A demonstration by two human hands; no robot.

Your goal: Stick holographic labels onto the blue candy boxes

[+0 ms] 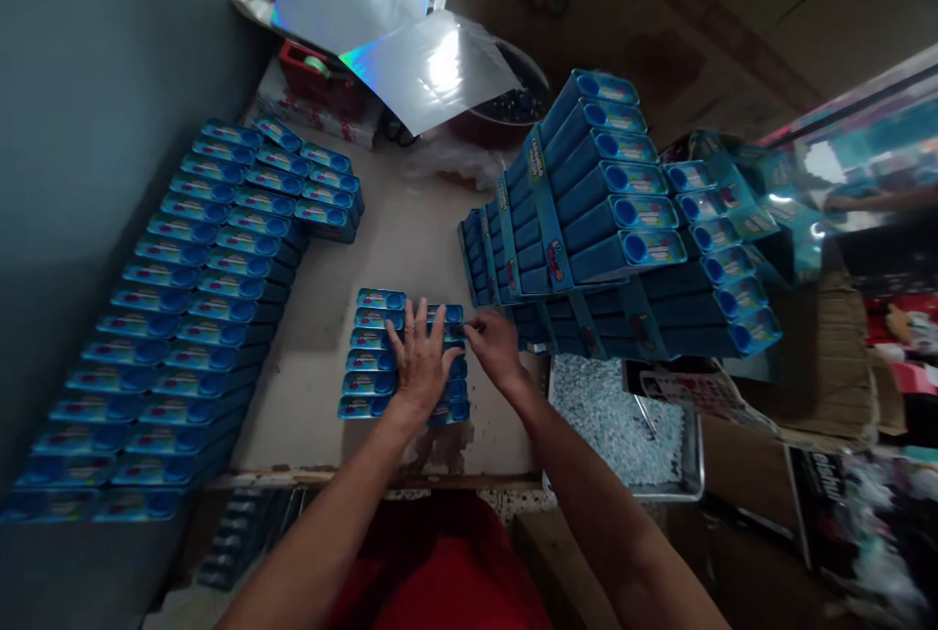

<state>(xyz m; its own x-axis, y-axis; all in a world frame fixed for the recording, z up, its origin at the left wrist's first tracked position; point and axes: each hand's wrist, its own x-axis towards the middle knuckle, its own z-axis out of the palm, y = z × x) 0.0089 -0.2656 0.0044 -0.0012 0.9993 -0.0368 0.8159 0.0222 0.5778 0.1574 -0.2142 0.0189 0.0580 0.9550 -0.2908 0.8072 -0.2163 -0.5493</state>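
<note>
Two short columns of small blue packs with rounded ends and printed labels lie side by side in front of me; the left column [368, 361] shows best. My left hand [419, 357] lies flat across both columns with its fingers spread, covering their middle. Close by on the right, my right hand [496, 345] has thumb and forefinger pinched at the edge of the right column [448, 412], near its upper end. A small dark spot shows at those fingertips; what it is I cannot make out.
Long rows of the same packs [183, 317] line the left side. Strapped stacks of blue packs [586, 190] rise at the right, above a metal tray [693, 454] of pale blue beads. Shiny sheets [432, 63], a red tape dispenser [297, 68] and a bowl [532, 73] stand at the back.
</note>
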